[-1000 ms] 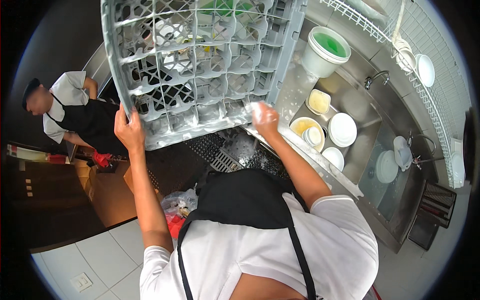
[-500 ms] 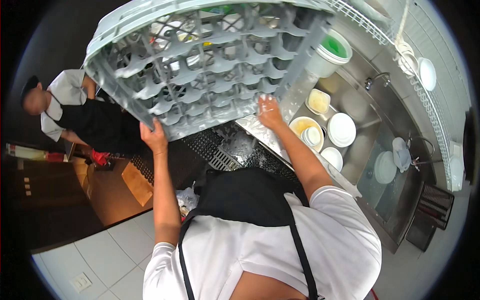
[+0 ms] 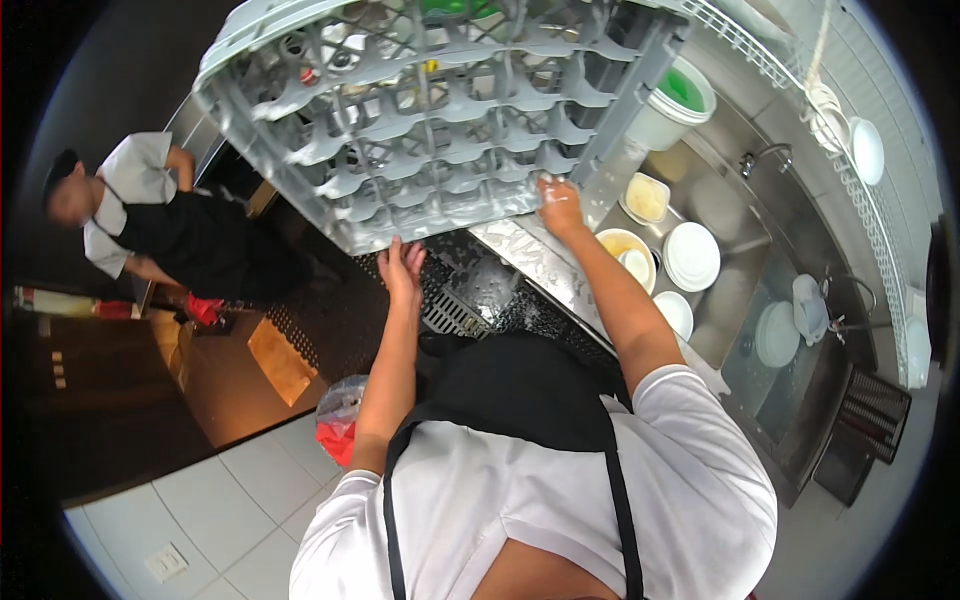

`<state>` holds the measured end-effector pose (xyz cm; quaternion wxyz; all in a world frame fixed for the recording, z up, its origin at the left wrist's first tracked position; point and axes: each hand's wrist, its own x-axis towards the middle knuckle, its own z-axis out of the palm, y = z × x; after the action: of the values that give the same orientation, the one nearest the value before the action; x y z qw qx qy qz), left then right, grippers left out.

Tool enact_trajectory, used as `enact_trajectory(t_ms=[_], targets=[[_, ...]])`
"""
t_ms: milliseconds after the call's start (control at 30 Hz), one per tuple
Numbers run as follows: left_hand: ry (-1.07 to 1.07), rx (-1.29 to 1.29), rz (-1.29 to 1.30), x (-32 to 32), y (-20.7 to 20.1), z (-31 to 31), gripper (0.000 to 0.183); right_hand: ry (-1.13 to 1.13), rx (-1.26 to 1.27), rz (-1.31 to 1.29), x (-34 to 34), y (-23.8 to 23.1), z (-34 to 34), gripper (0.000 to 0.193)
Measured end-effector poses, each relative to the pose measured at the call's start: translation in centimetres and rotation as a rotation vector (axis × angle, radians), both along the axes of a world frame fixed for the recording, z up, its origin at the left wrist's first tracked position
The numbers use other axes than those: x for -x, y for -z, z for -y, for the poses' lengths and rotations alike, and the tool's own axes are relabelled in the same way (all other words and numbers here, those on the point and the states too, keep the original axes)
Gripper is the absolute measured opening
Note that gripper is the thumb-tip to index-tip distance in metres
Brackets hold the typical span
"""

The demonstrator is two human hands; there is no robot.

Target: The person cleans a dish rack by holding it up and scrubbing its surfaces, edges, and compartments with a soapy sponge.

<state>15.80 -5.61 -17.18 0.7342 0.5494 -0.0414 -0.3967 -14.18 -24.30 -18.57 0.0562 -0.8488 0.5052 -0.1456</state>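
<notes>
A black apron [image 3: 510, 400] covers the wearer's front. Ahead of it, the left hand [image 3: 402, 270] is turned palm up, fingers apart, its tips at the lower rim of a grey rack [image 3: 455, 110]. The right hand [image 3: 560, 207], flecked with suds, has its fingers bent together and clamped on the rack's lower right corner. The rack is tilted up in front of the wearer, soapy along its bars, its open cells facing them.

To the right is the sink [image 3: 728, 228] — in it a bowl [image 3: 608, 238] with yellow contents and small white dishes inside, a stack of plates [image 3: 691, 257] beside that, and a tub [image 3: 647, 198] behind. A bucket [image 3: 665, 125] with something green in it stands near the rack's right side; a tap [image 3: 772, 158] is on the wall beyond. Far left, a co-worker [image 3: 190, 235] stands in a dark cap and apron.
</notes>
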Motion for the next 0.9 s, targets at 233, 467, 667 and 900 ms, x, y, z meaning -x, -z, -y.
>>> enact_trajectory(t_ms=[233, 467, 667, 900], targets=[[0.172, 0.072, -0.258, 1.4, 2.8, 7.7, 0.036, -0.112, 0.033, 0.057, 0.2, -1.2, -2.2, 0.052], [0.193, -0.131, -0.228, -1.5, 3.6, 9.4, 0.038, -0.118, -0.209, -0.076, -2.6, -4.1, -0.6, 0.038], [0.356, -0.155, -0.249, 0.1, 3.2, 10.5, 0.041, 0.343, 0.134, 0.316, -3.3, 2.1, 4.5, 0.036], [0.237, -0.107, -0.293, -0.3, 3.0, 8.8, 0.037, 0.312, 0.007, 0.565, -4.9, 1.5, 3.9, 0.034]])
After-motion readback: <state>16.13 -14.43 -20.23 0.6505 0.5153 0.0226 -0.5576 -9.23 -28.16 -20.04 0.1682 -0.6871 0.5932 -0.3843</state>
